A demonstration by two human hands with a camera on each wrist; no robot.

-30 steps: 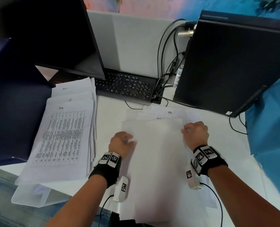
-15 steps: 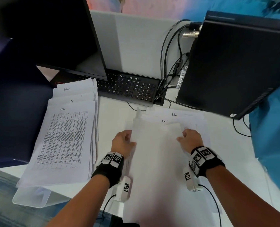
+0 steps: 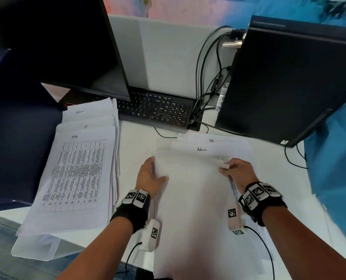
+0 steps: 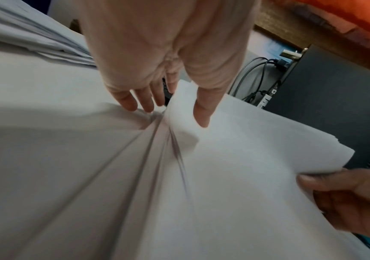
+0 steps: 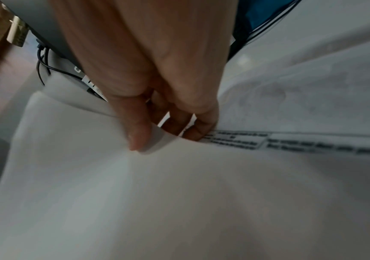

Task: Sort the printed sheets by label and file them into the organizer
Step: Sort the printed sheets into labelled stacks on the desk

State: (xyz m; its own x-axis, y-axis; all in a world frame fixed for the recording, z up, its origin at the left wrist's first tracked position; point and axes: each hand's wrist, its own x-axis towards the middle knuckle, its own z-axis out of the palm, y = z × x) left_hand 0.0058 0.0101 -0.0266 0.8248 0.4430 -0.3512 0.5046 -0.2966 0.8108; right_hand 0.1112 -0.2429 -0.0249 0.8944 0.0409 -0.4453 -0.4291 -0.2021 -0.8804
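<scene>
A sheet, blank side up (image 3: 192, 199), lies over the near pile of printed sheets. My left hand (image 3: 156, 172) holds its left edge, thumb on top and fingers under it (image 4: 168, 112). My right hand (image 3: 224, 165) pinches its curled far right corner between thumb and fingers (image 5: 164, 140). Beyond that edge show a sheet labelled "Admin" (image 3: 201, 149) and one labelled "HR" (image 3: 211, 140). On the left lies a fanned pile (image 3: 77, 174) with "HR", "IT" and "Admin" labels, on a clear plastic organizer tray (image 3: 34, 247).
A black keyboard (image 3: 156, 112) and a monitor (image 3: 56, 43) stand at the back. A black computer tower (image 3: 289, 77) with cables (image 3: 206, 77) stands back right. A dark blue folder (image 3: 12, 128) is at the far left. The desk's front edge is close to me.
The held sheet has slid toward me, uncovering the "Admin" label and the top of its printed table. Both hands keep their hold on the sheet's edges.
</scene>
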